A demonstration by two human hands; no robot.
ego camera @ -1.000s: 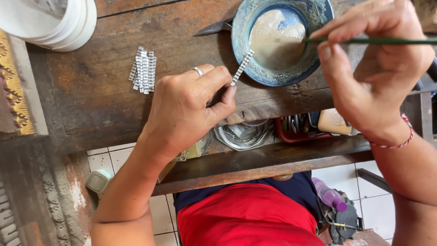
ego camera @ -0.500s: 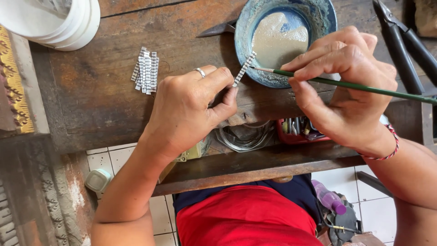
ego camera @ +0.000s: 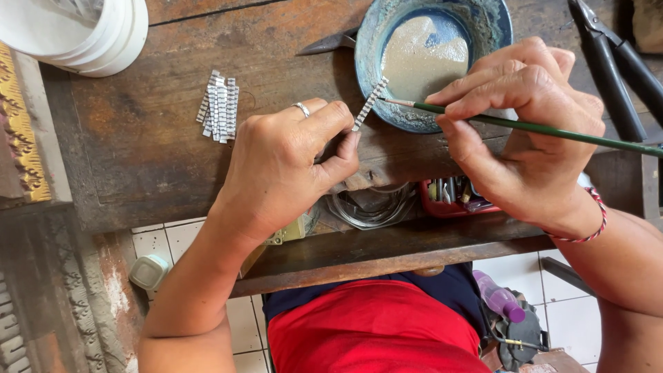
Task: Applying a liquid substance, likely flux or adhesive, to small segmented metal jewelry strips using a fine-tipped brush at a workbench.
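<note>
While the person sat bent over it, the old wooden bench showed a dark, scarred top, worn pale in patches, with a lower shelf beneath and white floor tiles under that. A carved, gilded panel ran along one edge, and a stack of white tubs stood at the far corner. Black pliers lay beyond the right hand, and a red tray of small tools sat tucked on the shelf just under it, beside a coil of wire.

The left hand, a ring on one finger, was clenched around the lower end of a thin silver strip, pinching it between thumb and forefinger. The strip rose slanting from that grip towards the rim of a blue bowl, which held a pale, sandy liquid. It was narrow, bright and ribbed crosswise along its length like a tiny ladder. More strips of the same kind lay in a loose bundle on the bench, well to the outer side of the left hand.

The right hand grasped a slender green brush like a pen, fingers closed on the shaft, and its tip met the upper end of the strip just above the left fingertips
</note>
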